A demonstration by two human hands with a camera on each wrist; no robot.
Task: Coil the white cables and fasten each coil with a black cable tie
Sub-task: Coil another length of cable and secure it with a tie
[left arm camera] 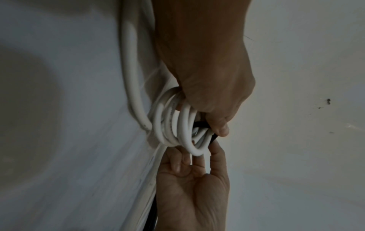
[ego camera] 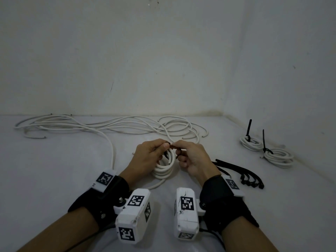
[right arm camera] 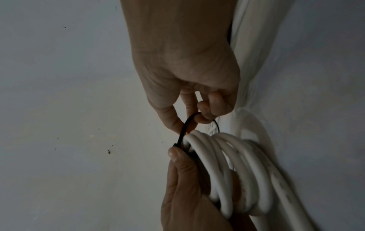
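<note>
The pale surface (ego camera: 54,179) carries everything. Beyond both hands sprawls the biggest thing, a loose tangle of white cable (ego camera: 101,124) not yet wound; how many separate lengths it holds I cannot tell. Well off to the right of the right hand lie two finished coils (ego camera: 278,156), each with a black tie (ego camera: 248,131) standing up from it. Just right of the right wrist is a small bunch of spare ties (ego camera: 243,171), four or so, too overlapped to count surely.

Between the hands sits the third coil (ego camera: 164,169), about five turns, its lower edge resting on the surface. The left hand (ego camera: 151,155) has its fingers curled through the coil, the thumb pressing the head end of a black cable tie (right arm camera: 182,132) against the turns. The right hand (ego camera: 190,157) pinches the tie's tail between thumb and forefinger, bowing it over the top of the bundle.

The tail looks not yet threaded through the head, so the likely step is closing the loop. Risks from here:
- the outermost turn (left arm camera: 187,137) sits proud of the rest and could spring outside the loop, leaving it unbound;
- the thin tail may slip from the pinch or miss the slot;
- easing the left thumb could let the head rotate away.
</note>
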